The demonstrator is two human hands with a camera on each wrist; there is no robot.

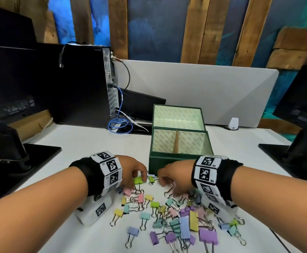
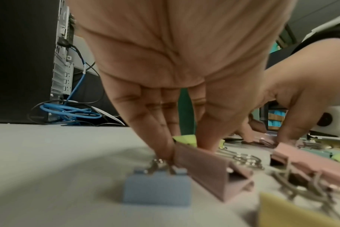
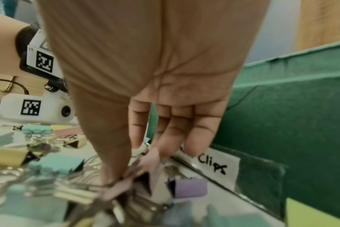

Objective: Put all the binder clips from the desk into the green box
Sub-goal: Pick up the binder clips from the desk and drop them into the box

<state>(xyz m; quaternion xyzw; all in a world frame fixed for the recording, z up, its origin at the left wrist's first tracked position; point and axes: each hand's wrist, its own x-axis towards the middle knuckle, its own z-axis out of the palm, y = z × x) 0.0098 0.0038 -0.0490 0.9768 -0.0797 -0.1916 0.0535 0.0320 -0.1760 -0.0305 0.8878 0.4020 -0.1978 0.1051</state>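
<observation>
Much of the grasping is hidden: in the head view both hands cover the clips under them, and the wrist views blur close up. The left hand (image 1: 130,170) reaches down with fingers curled onto a bright green clip (image 1: 139,180) at the near left corner of the green box (image 1: 167,162); whether its grip has closed on the clip cannot be told. The right hand (image 3: 145,107) pinches a pink clip (image 3: 145,162) between thumb and fingers, just beside the box wall and its "Clips" label (image 3: 213,164).

The other binder clips (image 1: 176,220) lie scattered on the white tabletop (image 1: 76,238) in front of the box. The box stands open, its compartments showing no clips. A computer tower (image 1: 87,84) with blue cable (image 1: 119,125) stands back left; monitor stands (image 1: 30,156) flank the tabletop.
</observation>
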